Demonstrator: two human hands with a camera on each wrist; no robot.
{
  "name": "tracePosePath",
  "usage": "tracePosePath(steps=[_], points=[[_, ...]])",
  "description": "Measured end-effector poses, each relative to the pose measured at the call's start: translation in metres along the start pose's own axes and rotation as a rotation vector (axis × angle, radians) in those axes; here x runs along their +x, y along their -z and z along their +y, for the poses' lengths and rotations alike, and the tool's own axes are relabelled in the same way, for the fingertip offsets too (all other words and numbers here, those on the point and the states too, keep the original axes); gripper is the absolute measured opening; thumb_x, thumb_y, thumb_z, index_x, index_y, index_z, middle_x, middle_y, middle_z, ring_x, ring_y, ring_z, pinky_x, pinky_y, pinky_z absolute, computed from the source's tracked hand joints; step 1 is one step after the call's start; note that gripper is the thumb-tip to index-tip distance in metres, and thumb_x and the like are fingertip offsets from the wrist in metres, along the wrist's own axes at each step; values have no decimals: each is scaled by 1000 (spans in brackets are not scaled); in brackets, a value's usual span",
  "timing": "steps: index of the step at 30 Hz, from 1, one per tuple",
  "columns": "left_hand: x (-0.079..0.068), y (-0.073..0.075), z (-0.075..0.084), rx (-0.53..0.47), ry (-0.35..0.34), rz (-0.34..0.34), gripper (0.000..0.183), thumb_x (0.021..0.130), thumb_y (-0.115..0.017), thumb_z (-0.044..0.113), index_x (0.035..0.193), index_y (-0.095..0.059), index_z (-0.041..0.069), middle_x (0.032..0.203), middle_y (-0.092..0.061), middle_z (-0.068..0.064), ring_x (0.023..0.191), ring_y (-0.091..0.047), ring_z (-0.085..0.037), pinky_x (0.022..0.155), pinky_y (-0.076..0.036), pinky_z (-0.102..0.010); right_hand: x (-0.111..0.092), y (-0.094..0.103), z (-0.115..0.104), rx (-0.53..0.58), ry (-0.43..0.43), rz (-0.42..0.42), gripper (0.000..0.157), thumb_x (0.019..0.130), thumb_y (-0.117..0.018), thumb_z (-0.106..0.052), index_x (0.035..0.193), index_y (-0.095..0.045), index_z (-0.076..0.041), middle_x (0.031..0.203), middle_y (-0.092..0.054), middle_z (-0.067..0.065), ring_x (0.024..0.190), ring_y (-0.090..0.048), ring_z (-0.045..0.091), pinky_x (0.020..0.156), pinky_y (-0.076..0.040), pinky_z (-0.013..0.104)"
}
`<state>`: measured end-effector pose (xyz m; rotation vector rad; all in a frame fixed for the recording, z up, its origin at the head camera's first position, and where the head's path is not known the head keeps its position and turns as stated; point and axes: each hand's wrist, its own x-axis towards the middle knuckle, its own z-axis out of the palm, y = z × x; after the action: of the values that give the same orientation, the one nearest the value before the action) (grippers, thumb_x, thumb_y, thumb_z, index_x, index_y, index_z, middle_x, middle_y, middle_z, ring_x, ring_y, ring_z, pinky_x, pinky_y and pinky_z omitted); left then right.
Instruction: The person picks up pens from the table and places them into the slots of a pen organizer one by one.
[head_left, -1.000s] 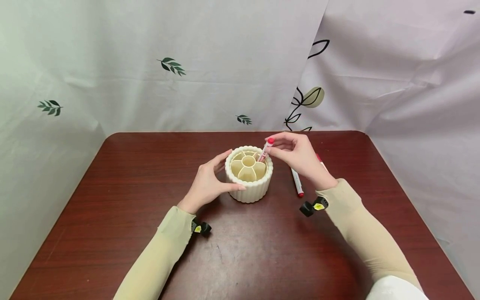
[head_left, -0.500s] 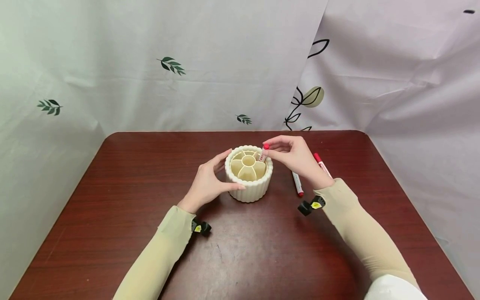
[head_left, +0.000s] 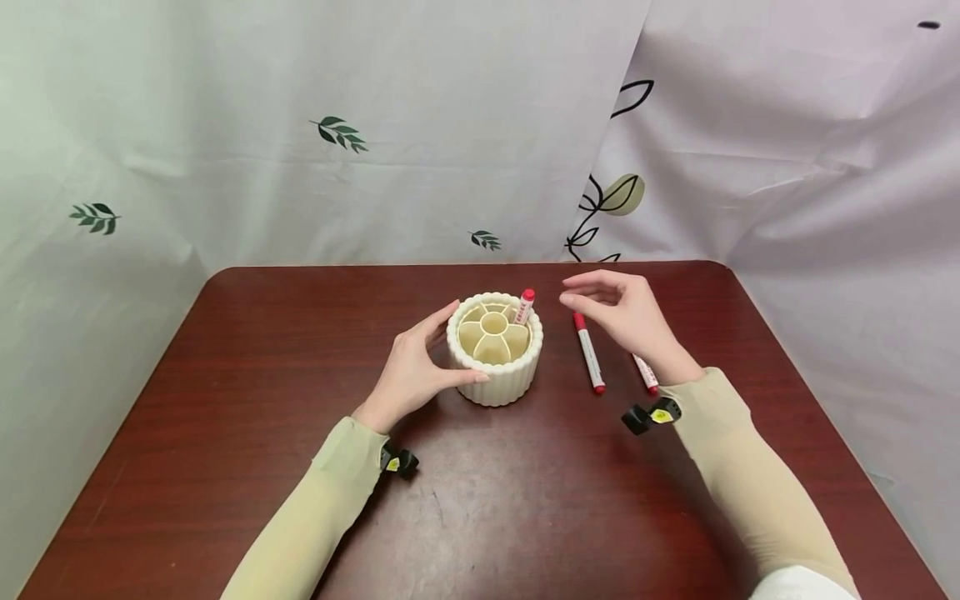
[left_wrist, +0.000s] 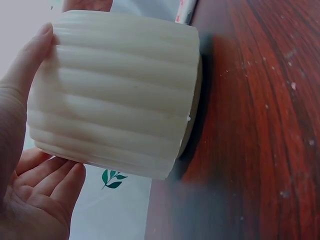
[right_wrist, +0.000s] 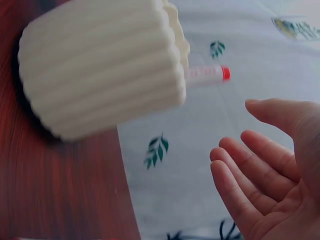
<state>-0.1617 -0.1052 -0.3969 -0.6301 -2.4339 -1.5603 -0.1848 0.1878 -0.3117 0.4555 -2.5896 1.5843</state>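
A cream, ribbed round pen holder (head_left: 498,379) with petal-shaped compartments stands on the table. My left hand (head_left: 412,367) grips its left side, thumb at the front and fingers behind; the left wrist view shows the thumb (left_wrist: 30,62) and fingertips against the ribbed wall. One marker (head_left: 524,307), white with a red end, stands in a compartment at the back right, its top above the rim. My right hand (head_left: 618,312) hovers to the right of the holder, fingers relaxed and holding nothing. In the right wrist view a gap separates it from the marker's red end (right_wrist: 226,73).
Two more red-and-white markers lie on the dark red wooden table (head_left: 300,375): one marker (head_left: 589,354) right of the holder, another marker (head_left: 645,373) partly under the right wrist. A white curtain with leaf prints (head_left: 412,167) hangs behind the table.
The right hand lowered the marker into the back-right compartment, let go and moved off to the right. The left hand stayed on the pen holder.
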Motion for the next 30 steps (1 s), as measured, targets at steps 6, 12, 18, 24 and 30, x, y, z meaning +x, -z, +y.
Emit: tracePosePath(steps=[6,12,18,24,30], points=[[-1,-1,-8,17,-35,15,99,56,-87,46,142,-40,26,136,-48,7,119,-47,-5,95,-43,-24,-10,19,20,-1,-49,47,27,83,-73,-20,106,-69,-5,94,-69,12,82,-67,22,68,-55,25],[-5,1,-7,-23,-49,21,94,59,-87,41,140,-44,21,135,-49,4,117,-50,-8,94,-45,-27,-18,38,60,-39,-107,107,32,81,-75,-29,107,-70,-10,95,-70,8,84,-67,16,68,-53,20],[-11,3,-4,-56,-28,50,89,58,-89,36,136,-50,14,130,-54,5,113,-54,-9,92,-46,-29,-26,56,98,-85,-168,172,37,80,-75,-34,110,-70,-11,97,-70,0,84,-66,9,69,-51,15],[-16,4,-1,-51,4,73,83,59,-89,36,132,-53,16,127,-56,7,110,-55,-8,91,-47,-28,-35,70,115,-128,-197,194,37,82,-74,-29,111,-68,-7,99,-70,5,83,-65,3,68,-50,14],[-19,3,-1,-23,-13,108,76,60,-88,37,127,-56,18,123,-58,8,107,-57,-7,90,-48,-28,-45,77,122,-213,-230,212,42,79,-75,-39,110,-69,-11,96,-70,0,82,-65,1,67,-48,12]])
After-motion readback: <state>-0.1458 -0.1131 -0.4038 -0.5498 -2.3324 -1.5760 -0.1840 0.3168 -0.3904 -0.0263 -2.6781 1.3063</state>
